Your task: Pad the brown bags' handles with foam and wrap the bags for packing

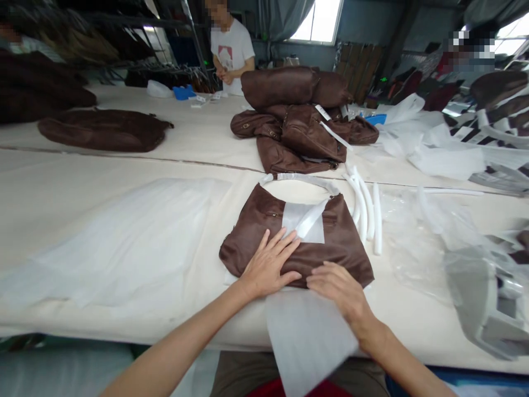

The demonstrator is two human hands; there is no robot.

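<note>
Bag point(256, 242) lies near the table's point(37, 179) front edge in the head view, running lengthwise left to right, handle point(303, 177) away from the person. Left hand point(268, 266) rests spread on it, gripping nothing; right hand point(342, 289) curls at its lower edge, hold unclear. Bare tabletop shows leftward; tubes point(377, 223) sit just right. One tag point(322, 112) behind is unreadable.

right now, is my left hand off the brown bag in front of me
No, the left hand rests on the brown bag, palm down.
</note>
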